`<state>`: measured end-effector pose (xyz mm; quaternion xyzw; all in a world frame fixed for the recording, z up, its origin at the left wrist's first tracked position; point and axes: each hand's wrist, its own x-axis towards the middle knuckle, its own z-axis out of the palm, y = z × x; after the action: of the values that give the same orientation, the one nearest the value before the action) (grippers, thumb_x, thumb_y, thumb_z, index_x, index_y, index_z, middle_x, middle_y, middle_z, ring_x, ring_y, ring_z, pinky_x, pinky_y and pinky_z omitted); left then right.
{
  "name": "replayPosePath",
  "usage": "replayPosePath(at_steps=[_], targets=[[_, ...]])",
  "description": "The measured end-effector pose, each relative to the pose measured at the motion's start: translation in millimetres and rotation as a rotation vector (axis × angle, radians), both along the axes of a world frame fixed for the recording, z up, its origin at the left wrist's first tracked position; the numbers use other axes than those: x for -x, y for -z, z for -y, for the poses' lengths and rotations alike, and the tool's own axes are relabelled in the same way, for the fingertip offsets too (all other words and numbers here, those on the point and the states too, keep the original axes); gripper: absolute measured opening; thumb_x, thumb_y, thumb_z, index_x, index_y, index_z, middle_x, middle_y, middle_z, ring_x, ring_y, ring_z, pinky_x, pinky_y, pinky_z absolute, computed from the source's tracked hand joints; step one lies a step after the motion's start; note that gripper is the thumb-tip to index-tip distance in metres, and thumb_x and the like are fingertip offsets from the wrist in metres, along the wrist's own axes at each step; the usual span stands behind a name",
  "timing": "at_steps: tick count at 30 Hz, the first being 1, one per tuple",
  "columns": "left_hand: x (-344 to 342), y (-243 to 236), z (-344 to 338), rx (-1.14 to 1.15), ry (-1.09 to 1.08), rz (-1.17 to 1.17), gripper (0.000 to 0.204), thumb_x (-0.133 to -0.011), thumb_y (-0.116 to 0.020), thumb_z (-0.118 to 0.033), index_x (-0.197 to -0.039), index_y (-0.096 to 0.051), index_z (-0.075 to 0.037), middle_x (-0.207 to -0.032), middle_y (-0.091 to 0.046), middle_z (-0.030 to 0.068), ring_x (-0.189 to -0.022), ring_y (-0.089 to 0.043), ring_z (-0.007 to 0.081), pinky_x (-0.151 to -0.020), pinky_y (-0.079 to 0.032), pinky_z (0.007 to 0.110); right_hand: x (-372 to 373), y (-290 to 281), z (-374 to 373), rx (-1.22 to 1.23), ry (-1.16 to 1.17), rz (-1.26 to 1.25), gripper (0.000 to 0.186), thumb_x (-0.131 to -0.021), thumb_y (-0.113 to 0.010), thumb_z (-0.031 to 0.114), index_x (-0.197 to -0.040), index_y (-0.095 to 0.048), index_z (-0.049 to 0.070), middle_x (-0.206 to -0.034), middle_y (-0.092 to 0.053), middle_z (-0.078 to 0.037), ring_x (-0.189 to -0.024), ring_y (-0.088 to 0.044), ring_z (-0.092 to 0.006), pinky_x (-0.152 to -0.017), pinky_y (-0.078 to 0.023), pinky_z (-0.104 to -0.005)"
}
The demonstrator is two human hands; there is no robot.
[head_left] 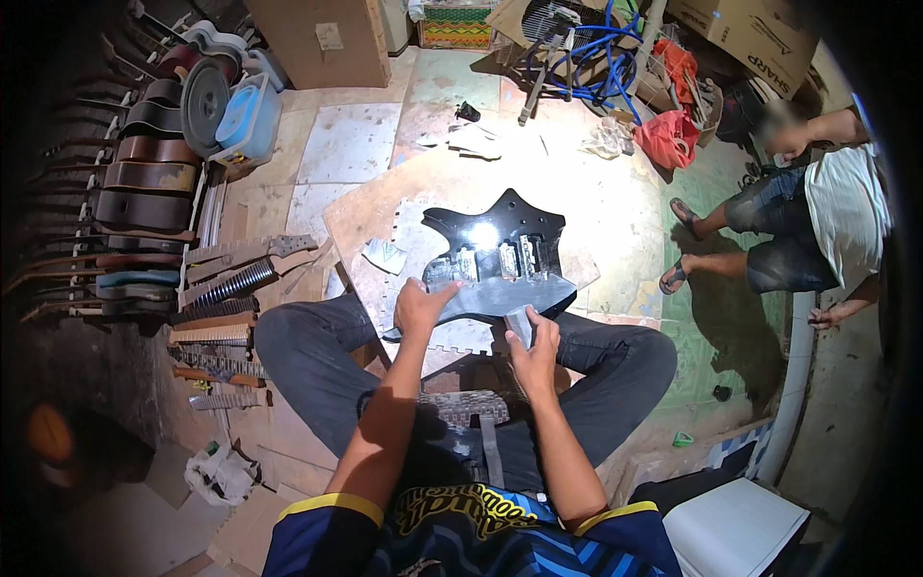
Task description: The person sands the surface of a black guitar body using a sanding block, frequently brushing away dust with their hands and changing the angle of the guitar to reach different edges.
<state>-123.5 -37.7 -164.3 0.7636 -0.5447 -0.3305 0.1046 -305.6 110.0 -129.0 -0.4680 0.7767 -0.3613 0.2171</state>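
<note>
A glossy black electric guitar body [505, 209] lies in front of my crossed legs, with its near part dull grey. Several rectangular cut-outs show in its face. At the near left edge my left hand [419, 308] grips the body, its thumb pressed on the dull area. My right hand [535, 356] is closed around a small grey block [520, 323], which looks like a sanding block. That block meets the body's near edge at the right. Below the body are a pale foam mat [459, 335] with toothed edges and a board [361, 207].
Several guitars [144, 176] stand in a rack at the left, beside guitar necks [212, 337] on the floor. A blue tub [245, 120] sits behind them. Blue hose [601, 58] and a red bag [666, 139] lie at the back right. Another person [817, 207] is at the right.
</note>
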Motion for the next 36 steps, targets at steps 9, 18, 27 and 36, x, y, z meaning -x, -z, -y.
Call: replayPosePath(at_steps=[9, 18, 27, 36], targets=[[-42, 40, 12, -0.06, 0.001, -0.296, 0.083, -0.066, -0.083, -0.072, -0.097, -0.07, 0.004, -0.096, -0.073, 0.0243, -0.093, -0.072, 0.0366, -0.083, -0.056, 0.043, -11, -4, 7, 0.018, -0.009, 0.03, 0.057, -0.084, -0.079, 0.014, -0.137, -0.057, 0.007, -0.129, -0.056, -0.019, -0.121, -0.051, -0.0392, -0.106, -0.039, -0.0484], [-21, 22, -5, -0.003, -0.019, -0.063, 0.079, -0.073, -0.081, -0.066, -0.105, -0.068, 0.005, -0.101, -0.071, 0.0296, -0.098, -0.07, 0.0426, -0.084, -0.054, 0.049, -27, -1, 17, -0.011, -0.044, 0.023, 0.057, -0.085, -0.078, 0.015, -0.138, -0.057, 0.008, -0.128, -0.055, -0.019, -0.12, -0.05, -0.0396, -0.105, -0.038, -0.0491], [15, 27, -89, 0.054, 0.168, -0.46, 0.06, -0.077, -0.085, -0.027, -0.125, -0.062, 0.0, -0.112, -0.069, 0.0228, -0.1, -0.07, 0.0393, -0.087, -0.055, 0.045, -23, 4, 39, -0.038, 0.038, -0.219, 0.056, -0.085, -0.077, 0.014, -0.138, -0.058, 0.011, -0.129, -0.053, -0.021, -0.121, -0.048, -0.0393, -0.103, -0.036, -0.0514], [37, 4, -124, -0.03, 0.561, -0.142, 0.069, -0.078, -0.077, -0.016, -0.14, -0.05, -0.001, -0.119, -0.06, 0.0185, -0.114, -0.06, 0.0389, -0.092, -0.054, 0.05, -32, 19, 17, -0.061, -0.198, -0.366, 0.05, -0.086, -0.072, 0.011, -0.135, -0.062, 0.017, -0.127, -0.052, -0.025, -0.118, -0.048, -0.0433, -0.097, -0.038, -0.0526]])
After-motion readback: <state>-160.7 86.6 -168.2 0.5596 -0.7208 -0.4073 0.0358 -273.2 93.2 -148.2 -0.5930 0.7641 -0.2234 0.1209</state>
